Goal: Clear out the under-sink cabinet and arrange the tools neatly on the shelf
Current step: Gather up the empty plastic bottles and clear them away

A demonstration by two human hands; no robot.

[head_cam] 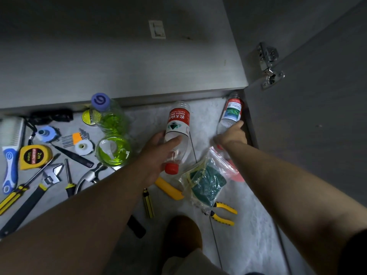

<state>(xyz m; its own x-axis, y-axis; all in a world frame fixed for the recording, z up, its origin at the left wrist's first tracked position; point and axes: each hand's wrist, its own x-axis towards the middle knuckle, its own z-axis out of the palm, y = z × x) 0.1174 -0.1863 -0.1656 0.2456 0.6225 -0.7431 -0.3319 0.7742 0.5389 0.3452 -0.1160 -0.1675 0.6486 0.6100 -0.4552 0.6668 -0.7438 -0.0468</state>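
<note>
Bottles occupy both of your hands at the middle of the frame. Your left hand (158, 149) grips a clear water bottle (177, 124) with a red and white label, fingers and thumb curled round its body; it lies tilted with its red cap (171, 168) toward the bottom of the frame. Your right hand (233, 134), right of centre, wraps round the near end of a second clear bottle (232, 110), thumb lying along its side; its far end points into the corner beside the open cabinet door (307, 126) (the steel hinge (269, 66) shows at upper right).

Just below both hands lies a clear zip bag (204, 181) with green pads inside, touching yellow-handled pliers (224, 213) and a yellow utility knife (168, 188).

The tools sit spread on the grey floor (248, 225) at left of the frame: a yellow tape measure (33, 156), an adjustable wrench (49, 175), a hammer (89, 175), a set of hex keys (74, 137) and a blue and white brush (10, 155). Two plastic containers of green liquid (112, 150) stand near them, left of centre.
</note>
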